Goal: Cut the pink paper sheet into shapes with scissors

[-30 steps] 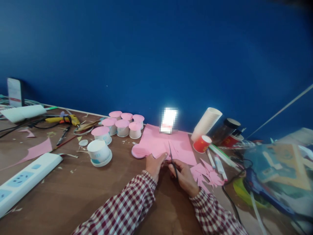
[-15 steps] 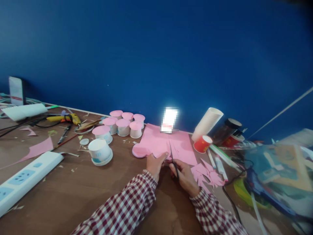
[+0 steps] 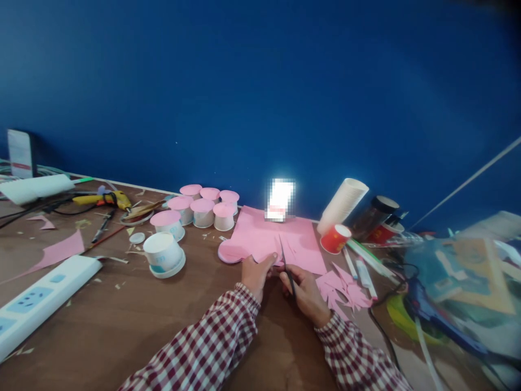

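My left hand [image 3: 257, 273] is closed on the near edge of some pink paper, thumb on top. Scissors [image 3: 288, 276] with dark handles are held in my right hand [image 3: 305, 290], their blades pointing away from me over the pink paper. A large pink sheet [image 3: 301, 233] lies flat beyond both hands. Left of my left hand, a stack of rounded pink paper pieces [image 3: 230, 251] rests over the sheet's edge. Pink paper scraps [image 3: 344, 288] lie just right of my right hand. The paper between my fingers is partly hidden.
Several paper cups with pink discs on top [image 3: 202, 209] stand at left, behind a white cup [image 3: 163, 252]. A power strip [image 3: 49, 296] lies nearer. On the right are stacked white cups [image 3: 344, 203], a red cup [image 3: 336, 239] and a blue glue gun [image 3: 439, 320]. A lit phone [image 3: 280, 198] leans against the wall.
The whole view has shifted slightly, so things sit a little further left. Both hands keep nearly the same place, still holding the paper and the scissors.
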`<state>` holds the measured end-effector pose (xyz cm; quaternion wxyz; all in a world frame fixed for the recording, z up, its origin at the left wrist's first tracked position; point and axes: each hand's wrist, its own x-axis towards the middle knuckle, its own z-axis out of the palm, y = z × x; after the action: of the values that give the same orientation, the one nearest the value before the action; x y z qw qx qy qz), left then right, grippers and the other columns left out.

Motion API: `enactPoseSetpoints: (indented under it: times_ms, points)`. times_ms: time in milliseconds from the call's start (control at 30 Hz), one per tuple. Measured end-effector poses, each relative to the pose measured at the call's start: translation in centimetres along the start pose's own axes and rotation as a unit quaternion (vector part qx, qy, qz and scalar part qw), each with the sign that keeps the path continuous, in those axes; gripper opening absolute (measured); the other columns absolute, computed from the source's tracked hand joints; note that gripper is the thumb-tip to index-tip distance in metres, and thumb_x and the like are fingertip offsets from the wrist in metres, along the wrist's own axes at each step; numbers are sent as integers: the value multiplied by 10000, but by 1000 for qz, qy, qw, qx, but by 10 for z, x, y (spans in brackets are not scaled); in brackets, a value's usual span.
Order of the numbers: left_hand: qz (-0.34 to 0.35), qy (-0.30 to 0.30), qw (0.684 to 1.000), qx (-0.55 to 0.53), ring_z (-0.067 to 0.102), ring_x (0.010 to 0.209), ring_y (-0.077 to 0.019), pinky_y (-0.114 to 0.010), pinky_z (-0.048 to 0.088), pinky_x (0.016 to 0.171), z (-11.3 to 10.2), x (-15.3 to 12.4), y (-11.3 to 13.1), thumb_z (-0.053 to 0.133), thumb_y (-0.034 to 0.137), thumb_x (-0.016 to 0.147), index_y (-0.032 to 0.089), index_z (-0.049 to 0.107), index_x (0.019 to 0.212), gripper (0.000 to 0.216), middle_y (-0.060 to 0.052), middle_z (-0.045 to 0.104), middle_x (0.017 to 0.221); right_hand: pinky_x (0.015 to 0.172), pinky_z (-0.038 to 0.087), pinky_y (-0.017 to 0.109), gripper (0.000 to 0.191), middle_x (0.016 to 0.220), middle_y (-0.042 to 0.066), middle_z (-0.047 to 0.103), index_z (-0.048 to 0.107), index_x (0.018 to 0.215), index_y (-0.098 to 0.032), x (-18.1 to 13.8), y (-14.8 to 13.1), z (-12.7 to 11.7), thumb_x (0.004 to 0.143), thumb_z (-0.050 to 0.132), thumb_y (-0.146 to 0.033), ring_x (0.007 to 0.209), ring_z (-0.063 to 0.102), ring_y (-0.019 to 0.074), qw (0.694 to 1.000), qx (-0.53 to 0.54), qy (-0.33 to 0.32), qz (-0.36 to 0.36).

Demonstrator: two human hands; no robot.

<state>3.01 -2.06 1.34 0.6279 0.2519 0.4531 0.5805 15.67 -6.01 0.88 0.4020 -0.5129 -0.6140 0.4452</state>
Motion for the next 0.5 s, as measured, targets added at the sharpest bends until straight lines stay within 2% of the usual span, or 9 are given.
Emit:
enactPoseSetpoints:
  times_ms: [500]
  points:
    - [7, 0, 1000, 2, 348, 361, -39, -182, 252, 350, -2, 3, -4, 764, 287, 538, 117, 563, 595, 269, 55, 460, 418, 477, 362, 211, 361, 554, -43, 458, 611, 1027, -131, 0, 2, 0, 846, 538, -434, 493, 435, 104, 1000, -3, 2, 3]
